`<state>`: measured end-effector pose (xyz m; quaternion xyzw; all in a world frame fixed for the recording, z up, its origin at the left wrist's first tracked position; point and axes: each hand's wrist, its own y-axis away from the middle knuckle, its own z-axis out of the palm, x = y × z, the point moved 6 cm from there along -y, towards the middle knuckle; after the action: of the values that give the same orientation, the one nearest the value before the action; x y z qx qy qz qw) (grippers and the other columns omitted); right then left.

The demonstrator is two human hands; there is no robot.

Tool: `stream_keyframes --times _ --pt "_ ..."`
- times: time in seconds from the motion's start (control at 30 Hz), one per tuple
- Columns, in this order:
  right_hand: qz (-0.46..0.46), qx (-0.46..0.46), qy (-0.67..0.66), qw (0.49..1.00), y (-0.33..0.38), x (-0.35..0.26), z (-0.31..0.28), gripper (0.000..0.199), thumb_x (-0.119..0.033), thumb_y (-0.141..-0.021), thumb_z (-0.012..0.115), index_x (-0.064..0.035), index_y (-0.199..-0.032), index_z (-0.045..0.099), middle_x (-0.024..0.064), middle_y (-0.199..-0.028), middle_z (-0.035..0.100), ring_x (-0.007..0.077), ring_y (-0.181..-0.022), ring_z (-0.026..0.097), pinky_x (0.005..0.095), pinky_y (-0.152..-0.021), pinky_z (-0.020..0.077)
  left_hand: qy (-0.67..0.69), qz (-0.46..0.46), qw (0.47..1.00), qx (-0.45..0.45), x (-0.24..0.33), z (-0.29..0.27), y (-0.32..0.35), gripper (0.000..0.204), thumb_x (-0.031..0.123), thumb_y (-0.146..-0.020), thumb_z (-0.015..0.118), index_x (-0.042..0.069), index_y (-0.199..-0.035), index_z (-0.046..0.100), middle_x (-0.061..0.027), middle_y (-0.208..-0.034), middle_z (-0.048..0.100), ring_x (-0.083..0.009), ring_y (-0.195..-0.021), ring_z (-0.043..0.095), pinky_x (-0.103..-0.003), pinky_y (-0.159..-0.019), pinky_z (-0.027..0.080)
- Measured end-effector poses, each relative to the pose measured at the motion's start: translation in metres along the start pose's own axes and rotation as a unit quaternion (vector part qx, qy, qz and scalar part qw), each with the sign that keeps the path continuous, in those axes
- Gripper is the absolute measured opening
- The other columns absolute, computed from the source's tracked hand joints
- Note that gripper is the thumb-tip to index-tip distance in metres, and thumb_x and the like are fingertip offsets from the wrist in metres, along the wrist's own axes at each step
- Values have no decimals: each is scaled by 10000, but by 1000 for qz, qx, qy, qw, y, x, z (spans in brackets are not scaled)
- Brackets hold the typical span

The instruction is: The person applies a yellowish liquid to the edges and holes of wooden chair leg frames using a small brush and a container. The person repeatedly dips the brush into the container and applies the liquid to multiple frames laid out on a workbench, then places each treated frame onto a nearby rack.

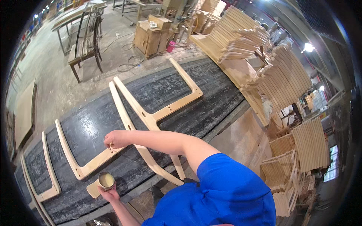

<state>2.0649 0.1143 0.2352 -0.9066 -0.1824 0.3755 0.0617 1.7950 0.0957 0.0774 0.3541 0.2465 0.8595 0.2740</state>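
My left hand (110, 194) holds a small round can (106, 180) with pale yellowish contents. Beside the can a flat pale wooden piece (93, 190) with a rounded end sticks out; whether my hand grips it too, I cannot tell. My right hand (118, 139) pinches a thin stick (111, 144) whose tip points down at the rail of a light wooden chair-leg frame (96, 161), close to some small dark holes. My right forearm crosses over the long curved leg of this frame and hides part of it.
A second wooden frame (175, 106) lies to the right on the black worktable (88, 126), another (49, 193) to the left. Stacked wooden parts (241, 34) stand at the table's right end. Beyond are a dark chair (85, 51), a wooden cabinet (151, 37) and a pink bucket (171, 46).
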Motion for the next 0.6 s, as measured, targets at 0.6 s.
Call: stream_keyframes --times 0.6 --pt "311 269 -431 803 175 -2 -105 167 -183 -929 512 -36 -851 516 76 -699 610 123 -585 606 230 -522 488 -61 -9 991 -122 -140 168 53 443 398 -958 353 69 -1215 504 -96 -1166 577 -262 -1051 580 -463 -896 480"
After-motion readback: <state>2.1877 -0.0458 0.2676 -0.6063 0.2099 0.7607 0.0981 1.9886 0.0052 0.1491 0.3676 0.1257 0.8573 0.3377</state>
